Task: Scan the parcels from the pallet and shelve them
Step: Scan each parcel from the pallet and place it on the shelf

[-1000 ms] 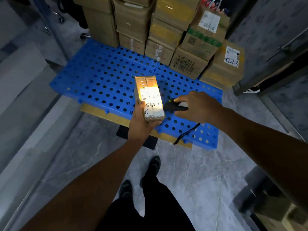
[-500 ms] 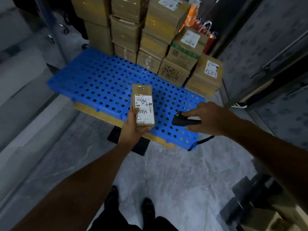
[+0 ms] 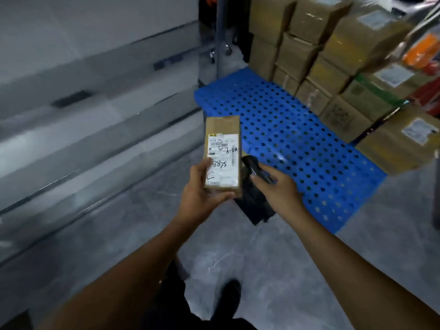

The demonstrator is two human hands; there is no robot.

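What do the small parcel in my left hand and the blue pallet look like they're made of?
Parcel: looks like brown cardboard, matte, with sharp folded edges. Its label: seemingly white paper, printed and handwritten on. Pallet: probably moulded plastic, going by the uniform bright blue, the faint sheen and the regular round holes.

Two hands, a left hand (image 3: 202,194) and a right hand (image 3: 278,189); one small parcel (image 3: 222,148), held in the left, bearing one white label (image 3: 222,160); one black scanner (image 3: 252,166), held in the right; one blue pallet (image 3: 285,139); stacked on it, cardboard boxes (image 3: 297,55), eleven that can be counted, though blur at the top edge may hide more; at least three of them show a pale sticker; one orange packet (image 3: 421,51) and one red packet (image 3: 428,91) beside them; one dark mat (image 3: 257,208) on the floor (image 3: 285,270); one black shoe (image 3: 229,296) plainly seen.
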